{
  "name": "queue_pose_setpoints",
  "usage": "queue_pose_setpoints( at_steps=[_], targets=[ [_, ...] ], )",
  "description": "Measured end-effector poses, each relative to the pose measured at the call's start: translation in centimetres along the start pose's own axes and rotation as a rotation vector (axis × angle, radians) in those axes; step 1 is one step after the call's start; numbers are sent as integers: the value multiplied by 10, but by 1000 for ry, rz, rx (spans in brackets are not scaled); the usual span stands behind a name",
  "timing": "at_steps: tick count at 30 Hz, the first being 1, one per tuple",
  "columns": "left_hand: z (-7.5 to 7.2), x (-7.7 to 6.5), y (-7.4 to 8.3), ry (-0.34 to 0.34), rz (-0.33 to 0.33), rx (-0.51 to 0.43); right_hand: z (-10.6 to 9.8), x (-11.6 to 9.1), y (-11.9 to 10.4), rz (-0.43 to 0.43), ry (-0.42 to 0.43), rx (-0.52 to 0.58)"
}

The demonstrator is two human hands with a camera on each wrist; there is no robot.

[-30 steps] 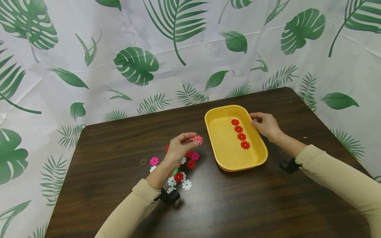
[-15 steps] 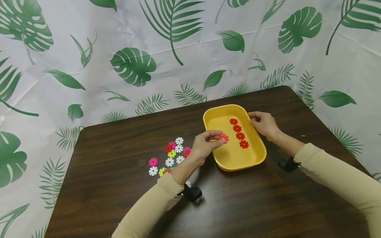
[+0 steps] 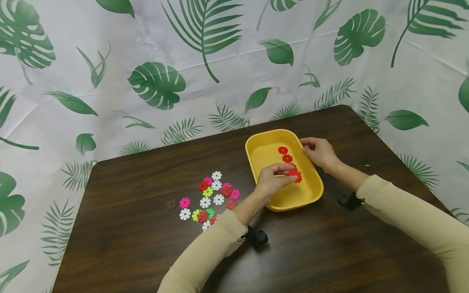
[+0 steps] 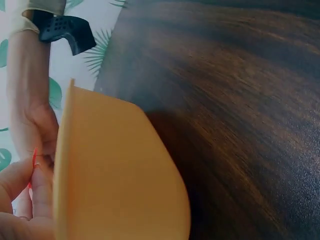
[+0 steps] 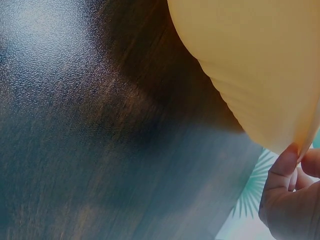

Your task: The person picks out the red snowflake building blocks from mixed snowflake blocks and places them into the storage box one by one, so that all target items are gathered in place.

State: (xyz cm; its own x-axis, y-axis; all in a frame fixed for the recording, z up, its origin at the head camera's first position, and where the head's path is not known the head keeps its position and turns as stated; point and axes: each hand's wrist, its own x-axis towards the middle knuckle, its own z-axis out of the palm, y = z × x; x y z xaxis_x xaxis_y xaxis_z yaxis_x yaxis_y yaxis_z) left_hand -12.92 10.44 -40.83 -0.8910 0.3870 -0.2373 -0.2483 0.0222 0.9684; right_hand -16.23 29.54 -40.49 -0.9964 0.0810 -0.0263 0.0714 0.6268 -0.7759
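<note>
A yellow tray (image 3: 262, 154) stands on the dark wooden table. Inside it, red notched discs (image 3: 283, 150) lie in a row, the nearer ones partly covered. My left hand (image 3: 269, 182) reaches over the tray and pinches another red notched disc (image 4: 34, 157) between thumb and fingers, above the near end of that row. In the left wrist view the disc shows edge-on beside the tray wall. My right hand (image 3: 322, 154) holds the tray's right rim, thumb and fingertip (image 5: 285, 159) on either side of it in the right wrist view.
Left of the tray, loose notched discs in white (image 3: 205, 202), pink (image 3: 185, 202), green (image 3: 210, 213), yellow-green, red and brown (image 3: 171, 204) lie scattered on the table (image 3: 128, 244). My left forearm passes over some. A leaf-print cloth (image 3: 227, 97) hangs behind the table.
My left hand has carried the red disc rightward from over the scattered discs into the tray, over the row. My right hand stays at the rim. The head view has shifted slightly.
</note>
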Motion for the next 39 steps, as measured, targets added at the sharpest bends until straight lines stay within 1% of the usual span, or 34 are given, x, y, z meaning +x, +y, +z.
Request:
queue_pose_setpoints(
  at_steps=[5, 9, 13, 17, 22, 26, 29, 36, 39],
  targets=[
    [6, 7, -8, 8, -32, 35, 0, 0, -1, 5, -2, -6],
    [8, 11, -12, 8, -81, 61, 0, -1, -2, 5, -3, -2],
    [10, 12, -14, -2, -128, 56, 1, 0, -1, 6, -6, 4],
    [13, 14, -18, -1, -158, 46, 2, 1, -1, 7, -6, 6],
    [17, 16, -21, 5, -176, 82, 2, 0, 0, 6, -5, 10],
    [21, 17, -23, 19, -191, 134, 2, 0, 0, 13, -8, 13],
    [24, 17, -23, 26, -202, 174, 2, 0, 0, 16, -8, 17],
    [28, 17, -22, 35, -224, 218, 2, 1, 1, 30, 2, 14],
    [29, 17, -22, 45, -224, 247, 2, 1, 2, 29, 7, 12]
  ],
)
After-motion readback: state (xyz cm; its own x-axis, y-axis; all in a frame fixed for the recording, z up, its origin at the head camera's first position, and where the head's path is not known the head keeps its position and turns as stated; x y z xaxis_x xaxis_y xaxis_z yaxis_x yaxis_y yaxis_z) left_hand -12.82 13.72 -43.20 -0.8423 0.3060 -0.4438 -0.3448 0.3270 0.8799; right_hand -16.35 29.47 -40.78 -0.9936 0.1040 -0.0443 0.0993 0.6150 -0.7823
